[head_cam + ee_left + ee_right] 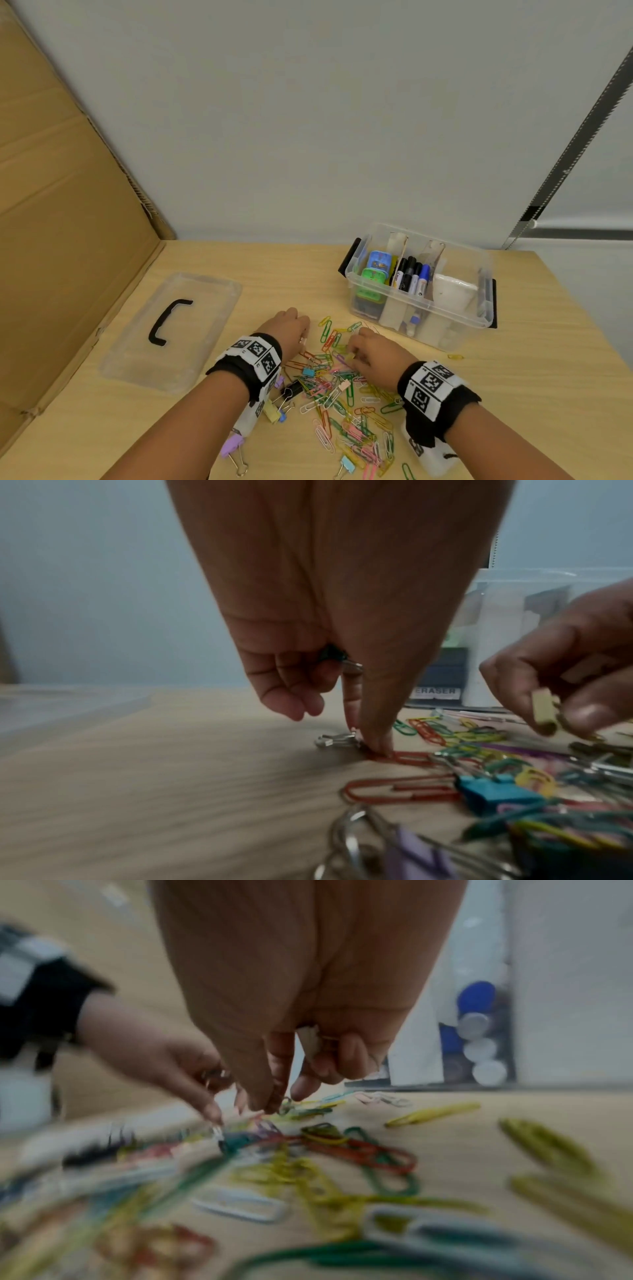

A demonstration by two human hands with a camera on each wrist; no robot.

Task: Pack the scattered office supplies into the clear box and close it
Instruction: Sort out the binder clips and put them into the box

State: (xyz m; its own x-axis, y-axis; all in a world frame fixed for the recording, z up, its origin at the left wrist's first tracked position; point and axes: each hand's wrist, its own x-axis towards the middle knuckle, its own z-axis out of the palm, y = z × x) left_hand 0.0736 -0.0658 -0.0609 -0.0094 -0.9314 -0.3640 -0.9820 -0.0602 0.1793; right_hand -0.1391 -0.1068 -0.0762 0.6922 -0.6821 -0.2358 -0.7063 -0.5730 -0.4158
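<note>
Head view: both hands [291, 329] [373, 353] pinching binder clips; box's [419, 308] long axis left-right.

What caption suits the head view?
Both hands pick through coloured paper clips beside an open clear plastic box.

blurred: paper clips [342, 1177] (right wrist view) | cut off: lilac binder clip [411, 859]
</note>
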